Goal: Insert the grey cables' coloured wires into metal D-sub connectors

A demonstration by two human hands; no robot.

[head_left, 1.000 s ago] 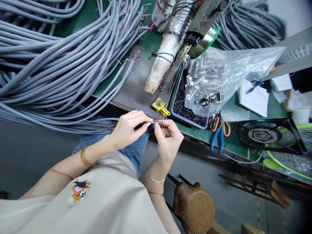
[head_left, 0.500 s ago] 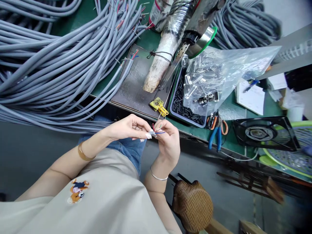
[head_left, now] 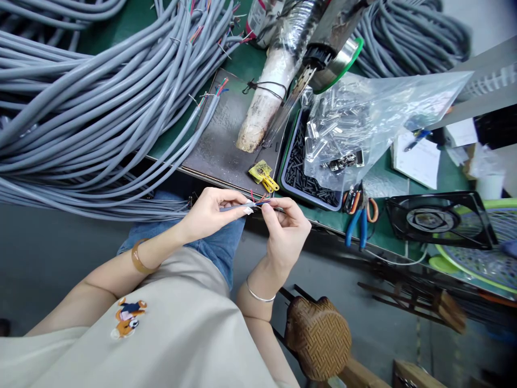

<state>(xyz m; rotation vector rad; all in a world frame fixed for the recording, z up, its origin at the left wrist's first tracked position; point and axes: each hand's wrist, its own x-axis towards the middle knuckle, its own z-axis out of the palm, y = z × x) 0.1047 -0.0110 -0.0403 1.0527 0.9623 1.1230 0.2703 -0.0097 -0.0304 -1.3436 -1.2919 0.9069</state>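
**Both hands meet at a grey cable's end, front-left of the plastic tray**

The left hand [head_left: 210,213] pinches the sheath of the grey cable [head_left: 242,205] between thumb and fingers, in front of the plastic tray [head_left: 309,202] and to its left. The right hand [head_left: 283,226], nearer the tray, has its thumb and index finger closed on the coloured wires [head_left: 260,202] fanning from the sheath. Just left of the tray, a yellow-handled tool [head_left: 270,183] lies on a dark board [head_left: 218,145]. Black tube pieces [head_left: 299,175] fill the tray, partly covered by a clear bag [head_left: 388,102] of metal parts. Right of the tray are blue-handled pliers [head_left: 356,226] and, farther right, a black fan [head_left: 434,220]; grey cable bundles [head_left: 105,108] spread well to its left
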